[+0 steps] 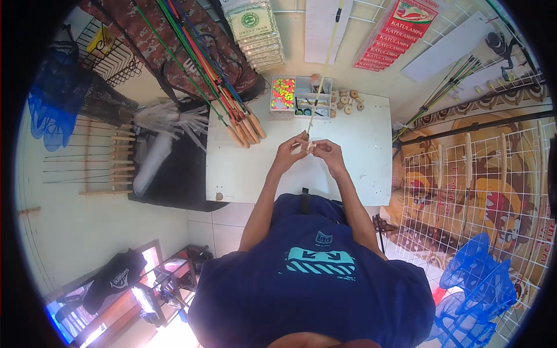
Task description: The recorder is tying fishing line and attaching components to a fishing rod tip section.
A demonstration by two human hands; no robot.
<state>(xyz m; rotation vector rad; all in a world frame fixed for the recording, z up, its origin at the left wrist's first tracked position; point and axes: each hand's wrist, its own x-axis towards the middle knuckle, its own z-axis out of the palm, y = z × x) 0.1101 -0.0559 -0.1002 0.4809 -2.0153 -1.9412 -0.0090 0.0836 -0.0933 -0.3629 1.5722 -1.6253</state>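
Note:
Over the near middle of the white table, my two hands meet with their fingertips pinched close together. A thin yellowish fishing rod [321, 81] runs from the top of the view down to them. At its lower end, my left hand [292, 152] is closed with thumb and index finger on the rod. Beside it my right hand [328, 155] pinches a small whitish piece [311, 148] against the rod end; it is too small to name. Beyond the hands, the rod passes over a clear compartment box [301, 114] holding bright beads and small parts.
Several round cork pieces [346, 103] lie right of the box on the white table [249, 174]. Cork-handled rods [243, 127] lean across its left side against a camouflage bag [191, 64]. Packets [252, 29] hang behind. A white wire rack [464, 180] stands right, near blue nets [478, 284].

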